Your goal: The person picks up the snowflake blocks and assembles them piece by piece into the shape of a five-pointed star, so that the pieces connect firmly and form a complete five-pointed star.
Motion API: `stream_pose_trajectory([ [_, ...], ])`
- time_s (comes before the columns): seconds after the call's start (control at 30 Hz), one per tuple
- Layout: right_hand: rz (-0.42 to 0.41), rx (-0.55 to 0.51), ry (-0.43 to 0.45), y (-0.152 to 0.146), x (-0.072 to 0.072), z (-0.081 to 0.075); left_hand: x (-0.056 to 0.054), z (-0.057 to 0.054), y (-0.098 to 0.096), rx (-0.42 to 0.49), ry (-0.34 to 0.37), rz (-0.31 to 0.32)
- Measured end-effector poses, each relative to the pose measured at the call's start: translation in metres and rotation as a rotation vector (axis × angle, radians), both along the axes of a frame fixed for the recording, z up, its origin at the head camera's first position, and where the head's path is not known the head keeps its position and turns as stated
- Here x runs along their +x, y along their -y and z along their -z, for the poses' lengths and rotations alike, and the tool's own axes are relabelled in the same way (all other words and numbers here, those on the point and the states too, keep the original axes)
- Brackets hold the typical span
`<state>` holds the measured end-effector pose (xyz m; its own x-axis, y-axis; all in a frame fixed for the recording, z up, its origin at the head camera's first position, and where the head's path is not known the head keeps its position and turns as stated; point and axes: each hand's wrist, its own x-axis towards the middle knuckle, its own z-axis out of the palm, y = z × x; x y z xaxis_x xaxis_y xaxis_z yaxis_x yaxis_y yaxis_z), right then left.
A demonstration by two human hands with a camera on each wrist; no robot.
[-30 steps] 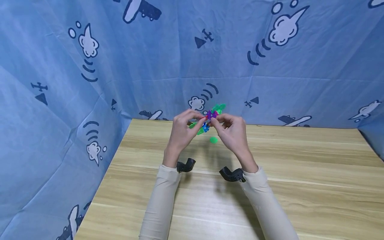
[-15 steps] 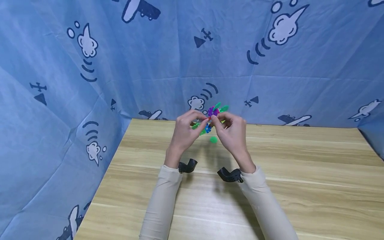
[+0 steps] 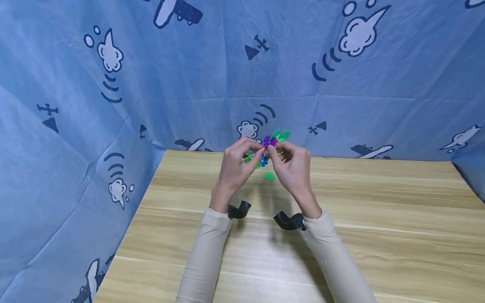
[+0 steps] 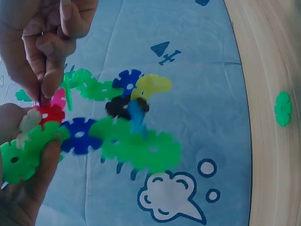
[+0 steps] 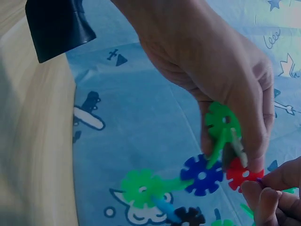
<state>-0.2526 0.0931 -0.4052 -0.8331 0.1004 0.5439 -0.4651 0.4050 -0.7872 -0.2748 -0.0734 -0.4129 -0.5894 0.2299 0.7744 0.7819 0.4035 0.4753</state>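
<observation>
In the head view, my left hand [image 3: 238, 162] pinches a red snowflake disc [image 4: 49, 113] in a chain of interlocking plastic discs. My right hand [image 3: 293, 166] pinches a purple snowflake disc [image 3: 270, 140], pressed against the red one; its fingertips mostly cover it in the wrist views. Green discs [image 4: 153, 149], a dark blue disc [image 5: 201, 175], a black disc [image 4: 117, 108] and a yellow disc [image 4: 157, 84] hang joined in the same chain. A white disc [image 4: 29, 123] sits next to the red one. Both hands hold the chain above the table.
A loose green disc [image 3: 269, 176] lies on the wooden table [image 3: 379, 202] below the hands. A blue printed curtain [image 3: 212, 75] stands behind the table and on its left. Black wrist mounts [image 3: 239, 209] stick out from the inner sides of both wrists.
My left hand has moved slightly right, closer to the right hand. The purple disc has turned its face more toward the head camera, and the chain has shifted a little right.
</observation>
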Motion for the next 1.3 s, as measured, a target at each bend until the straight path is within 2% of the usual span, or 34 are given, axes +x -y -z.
stream_pose_trajectory([
  [0.17, -0.030, -0.051, 0.001, 0.002, 0.000, 0.001, -0.001, 0.000, -0.002, 0.005, -0.049, -0.014],
  [0.33, -0.077, -0.077, 0.039, 0.003, 0.001, 0.000, -0.001, 0.000, -0.002, 0.013, -0.076, -0.021],
  [0.47, -0.097, -0.035, 0.075, 0.000, 0.002, -0.002, -0.001, 0.000, 0.000, 0.026, -0.059, -0.020],
  [0.63, -0.136, 0.075, 0.133, -0.009, 0.004, -0.009, -0.003, 0.001, 0.005, 0.052, -0.017, 0.003],
  [0.73, -0.126, 0.140, 0.144, -0.018, 0.005, -0.014, -0.004, 0.002, 0.007, 0.057, 0.002, 0.025],
  [0.83, -0.083, 0.169, 0.105, -0.030, 0.007, -0.020, -0.005, 0.002, 0.008, 0.065, 0.033, 0.050],
  [0.97, -0.002, 0.220, -0.017, -0.046, 0.007, -0.027, -0.005, 0.000, 0.010, 0.072, 0.097, 0.075],
  [1.03, 0.013, 0.257, -0.069, -0.051, 0.006, -0.027, -0.005, -0.001, 0.011, 0.069, 0.129, 0.084],
  [1.13, -0.042, 0.288, -0.099, -0.056, 0.002, -0.024, -0.003, -0.001, 0.012, 0.050, 0.173, 0.099],
  [1.3, -0.208, 0.286, -0.051, -0.057, -0.006, -0.016, 0.000, 0.000, 0.012, 0.031, 0.222, 0.130],
])
